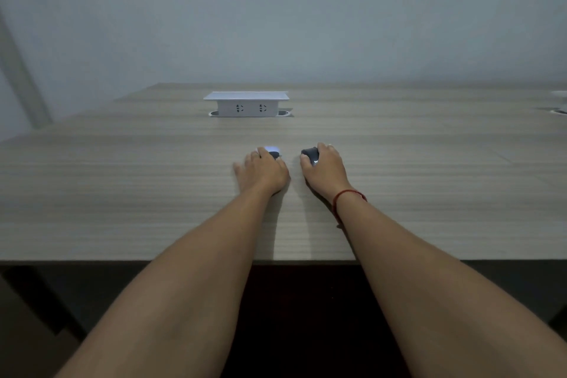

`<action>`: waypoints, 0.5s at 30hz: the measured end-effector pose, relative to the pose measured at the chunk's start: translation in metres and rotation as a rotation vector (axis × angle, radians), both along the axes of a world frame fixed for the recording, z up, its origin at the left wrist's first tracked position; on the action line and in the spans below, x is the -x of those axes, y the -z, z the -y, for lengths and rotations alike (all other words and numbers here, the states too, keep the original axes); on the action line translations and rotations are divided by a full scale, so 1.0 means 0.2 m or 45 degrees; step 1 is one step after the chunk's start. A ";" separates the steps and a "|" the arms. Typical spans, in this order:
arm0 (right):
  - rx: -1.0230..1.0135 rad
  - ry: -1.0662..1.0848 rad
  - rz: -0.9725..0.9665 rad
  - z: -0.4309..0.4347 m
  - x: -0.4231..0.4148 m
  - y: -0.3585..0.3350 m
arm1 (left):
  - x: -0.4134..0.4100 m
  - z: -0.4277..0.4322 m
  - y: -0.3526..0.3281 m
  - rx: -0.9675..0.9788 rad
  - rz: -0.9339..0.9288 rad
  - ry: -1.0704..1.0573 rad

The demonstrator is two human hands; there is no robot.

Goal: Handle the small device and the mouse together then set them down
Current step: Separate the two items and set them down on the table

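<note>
Now in the head view, left hand [264, 170] lies curled over the white-and-dark mouse [272, 153], right hand [323, 167] wraps the dark small device [310, 154] at its 3 o'clock, both seemingly down on the wooden table [122, 193], socket box [247, 104] well off at 12 o'clock. Whether either grip is tight cannot be told; judged best practice: keep both flat, loosen fingers evenly, lift hands straight up without nudging either.

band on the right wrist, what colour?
Red: a thin red cord around the wrist just behind the right hand. The head view, the only one, shows it.
</note>
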State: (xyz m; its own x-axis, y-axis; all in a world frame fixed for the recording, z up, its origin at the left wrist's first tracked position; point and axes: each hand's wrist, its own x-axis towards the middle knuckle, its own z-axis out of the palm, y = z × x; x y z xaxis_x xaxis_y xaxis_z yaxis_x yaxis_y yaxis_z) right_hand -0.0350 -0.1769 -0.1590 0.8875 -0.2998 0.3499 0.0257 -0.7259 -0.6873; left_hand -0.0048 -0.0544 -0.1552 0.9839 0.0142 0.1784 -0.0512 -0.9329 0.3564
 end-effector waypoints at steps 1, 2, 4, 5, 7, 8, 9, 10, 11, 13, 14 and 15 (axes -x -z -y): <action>-0.002 0.004 -0.026 0.00 -0.02 -0.01 | -0.02 0.00 0.00 0.000 -0.004 -0.004; 0.001 0.008 -0.041 0.01 -0.04 -0.01 | -0.04 0.00 -0.01 0.003 -0.010 -0.009; 0.002 0.021 -0.061 0.02 -0.08 -0.01 | -0.06 0.00 -0.01 0.015 -0.020 -0.006; 0.004 0.028 -0.080 0.02 -0.08 -0.02 | -0.07 0.00 -0.01 0.023 -0.021 0.000; 0.002 0.031 -0.086 0.01 -0.08 -0.02 | -0.06 0.00 -0.02 0.062 -0.019 0.013; -0.011 0.029 -0.075 0.01 -0.07 -0.01 | -0.04 -0.01 -0.02 0.107 -0.014 0.020; -0.025 0.034 -0.086 0.00 -0.05 -0.01 | -0.03 -0.02 -0.03 0.153 -0.004 0.019; -0.029 0.039 -0.075 0.00 -0.04 -0.01 | -0.01 -0.03 -0.02 0.187 0.005 0.014; -0.028 0.047 -0.080 0.00 0.00 -0.01 | 0.02 -0.05 -0.02 0.205 0.014 0.008; -0.019 0.063 -0.083 -0.01 0.06 -0.01 | 0.07 -0.08 -0.02 0.199 0.010 -0.001; -0.019 0.069 -0.079 -0.01 0.09 -0.01 | 0.10 -0.09 -0.02 0.184 -0.002 -0.006; -0.037 0.073 -0.092 -0.01 0.13 -0.02 | 0.13 -0.11 -0.03 0.165 -0.024 -0.017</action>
